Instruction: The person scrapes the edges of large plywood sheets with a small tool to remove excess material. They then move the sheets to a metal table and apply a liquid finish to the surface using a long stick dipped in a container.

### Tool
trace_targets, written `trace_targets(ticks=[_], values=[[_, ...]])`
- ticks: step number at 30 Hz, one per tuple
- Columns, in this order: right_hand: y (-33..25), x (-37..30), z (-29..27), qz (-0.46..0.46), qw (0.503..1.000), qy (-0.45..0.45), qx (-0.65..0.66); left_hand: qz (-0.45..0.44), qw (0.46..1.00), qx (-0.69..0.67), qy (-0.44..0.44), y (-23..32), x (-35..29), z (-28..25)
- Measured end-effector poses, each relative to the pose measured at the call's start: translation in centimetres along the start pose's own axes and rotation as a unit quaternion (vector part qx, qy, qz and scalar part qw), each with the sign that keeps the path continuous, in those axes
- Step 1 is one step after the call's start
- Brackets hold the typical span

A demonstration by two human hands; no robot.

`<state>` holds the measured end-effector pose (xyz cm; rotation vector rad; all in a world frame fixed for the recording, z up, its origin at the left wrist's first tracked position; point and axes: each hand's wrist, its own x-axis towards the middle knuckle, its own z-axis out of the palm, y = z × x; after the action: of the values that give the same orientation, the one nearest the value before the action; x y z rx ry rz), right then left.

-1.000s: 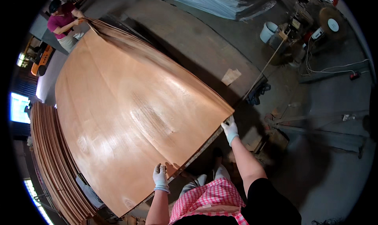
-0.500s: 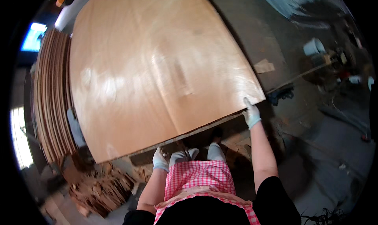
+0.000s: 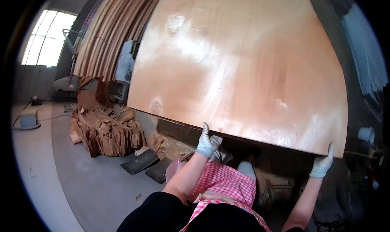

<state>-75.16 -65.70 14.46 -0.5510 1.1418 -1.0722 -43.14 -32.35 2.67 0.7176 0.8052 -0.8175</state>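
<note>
A pink-and-white checked apron (image 3: pixel 229 183) hung at the lower centre of the frame. Just above it, the left grip (image 3: pixel 209 143), a white-gloved hand with its thumb raised, met the near edge of a broad, glossy brown sheet (image 3: pixel 243 69); whether it pinched that edge could not be told. At the lower right, the right grip (image 3: pixel 323 164), also gloved, pinched the sheet near its corner, thumb above and fingers hidden below. The sheet filled the upper centre and ran off the top. Flat dark pieces (image 3: pixel 140 162) lay on the floor at lower left, beside a heap of ragged brown scraps (image 3: pixel 107 134). Beyond stood a stack of brown sheets (image 3: pixel 111 37), upper left, and a bright paned window (image 3: pixel 48 38).
</note>
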Motion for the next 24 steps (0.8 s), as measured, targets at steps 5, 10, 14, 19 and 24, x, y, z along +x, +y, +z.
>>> trace_targets(ticks=[5,10,14,19,24], values=[[10.3,7.3,-10.7,0.121,0.982,0.097,-0.107,0.041,0.981,0.128,0.14,-0.7,6.8,-1.9],[13.8,9.3,-12.1,0.12,0.961,0.129,-0.213,0.09,0.952,0.204,0.209,-0.6,6.5,-1.8],[13.7,8.5,-12.4,0.122,0.963,0.125,-0.205,0.08,0.934,0.253,0.24,0.0,5.8,-0.7],[13.4,8.0,-13.6,0.133,0.964,0.135,-0.186,0.183,0.784,0.546,0.231,-0.3,5.5,-0.1],[12.0,5.8,-9.9,0.145,0.949,0.158,-0.231,0.09,0.939,0.291,0.161,0.6,5.5,-1.6]])
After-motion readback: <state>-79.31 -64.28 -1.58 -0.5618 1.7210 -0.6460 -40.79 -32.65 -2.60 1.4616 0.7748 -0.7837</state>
